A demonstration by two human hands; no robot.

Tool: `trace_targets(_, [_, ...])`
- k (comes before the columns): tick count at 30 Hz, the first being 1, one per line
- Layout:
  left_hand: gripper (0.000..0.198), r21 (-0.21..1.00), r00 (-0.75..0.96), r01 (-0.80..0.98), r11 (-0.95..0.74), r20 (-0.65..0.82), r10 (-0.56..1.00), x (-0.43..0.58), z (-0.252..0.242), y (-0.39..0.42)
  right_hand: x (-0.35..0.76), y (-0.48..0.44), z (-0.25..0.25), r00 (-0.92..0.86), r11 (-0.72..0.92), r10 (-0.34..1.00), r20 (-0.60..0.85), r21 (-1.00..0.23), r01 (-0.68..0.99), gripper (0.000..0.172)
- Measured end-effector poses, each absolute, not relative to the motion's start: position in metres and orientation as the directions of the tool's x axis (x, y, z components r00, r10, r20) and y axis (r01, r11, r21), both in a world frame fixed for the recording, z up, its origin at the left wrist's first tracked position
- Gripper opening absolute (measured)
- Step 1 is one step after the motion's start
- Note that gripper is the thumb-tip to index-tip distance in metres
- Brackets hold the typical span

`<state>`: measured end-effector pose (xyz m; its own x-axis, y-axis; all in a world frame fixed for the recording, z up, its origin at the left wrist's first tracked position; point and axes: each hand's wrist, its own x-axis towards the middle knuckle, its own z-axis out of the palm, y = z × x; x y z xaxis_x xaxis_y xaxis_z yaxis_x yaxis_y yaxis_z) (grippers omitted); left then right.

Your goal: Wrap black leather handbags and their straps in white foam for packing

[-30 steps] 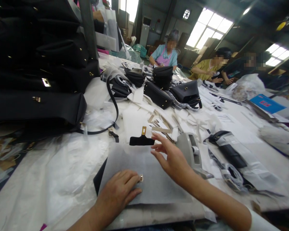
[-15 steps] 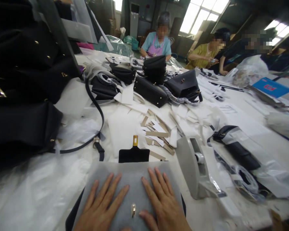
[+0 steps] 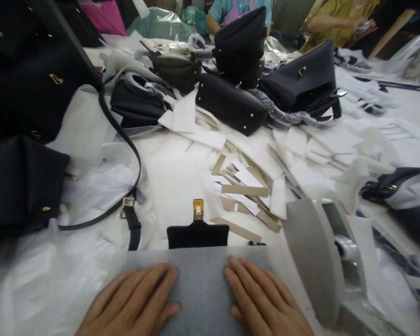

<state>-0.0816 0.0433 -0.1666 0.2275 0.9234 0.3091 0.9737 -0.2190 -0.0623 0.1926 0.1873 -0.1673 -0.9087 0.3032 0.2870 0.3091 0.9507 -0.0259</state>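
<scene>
A translucent pale sheet [image 3: 199, 284] covers a dark bag in front of me. Past its far edge sticks out a black flap [image 3: 198, 235] with a gold-coloured clasp plate [image 3: 198, 210]. My left hand [image 3: 133, 298] lies on the left part of the sheet, fingers extended close together, thumb toward the middle. On the right part rests my right hand [image 3: 262, 298], its fingers likewise stretched out. Neither hand grips anything. The lower ends of both hands are cut off by the frame.
At the right stands a grey tape dispenser [image 3: 322, 252]. Beyond the sheet lie cardboard strips [image 3: 245, 189] and white foam pieces [image 3: 184, 114]. Several black bags [image 3: 231, 100] sit farther back; more black bags [image 3: 17, 177] are piled at left, with a strap [image 3: 135, 154] hanging. Co-workers stand opposite.
The view has tilted down and come closer. My hands have spread apart toward the sheet's sides, and their fingers are closer together. The gold lock seen between them before is out of sight.
</scene>
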Motion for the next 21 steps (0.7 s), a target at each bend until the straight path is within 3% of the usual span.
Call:
trace_targets(4, [0.043,-0.098,0.32,0.947,-0.305,0.264,0.91,-0.078,-0.164,0.058,0.186,0.195,-0.162,-0.905,0.95,0.289,0.313,0.021,0.311,0.045])
trace_targets(9, [0.048,-0.076,0.333,0.943,-0.325,0.236,0.913,-0.082,-0.158,0.054,0.187,0.197,-0.155,-0.912,0.951,0.306,0.272,-0.047,0.305,0.044])
trace_targets(15, [0.046,0.049,0.246,0.96,-0.277,0.335,0.91,-0.083,-0.144,0.058,0.182,0.201,-0.146,-0.887,0.928,0.357,0.295,-0.218,0.301,0.055])
trace_targets(21, [0.035,0.169,0.16,0.958,-0.231,0.353,0.922,-0.081,-0.133,0.075,0.161,0.211,-0.131,-0.887,0.848,0.434,0.157,-0.406,0.342,0.038])
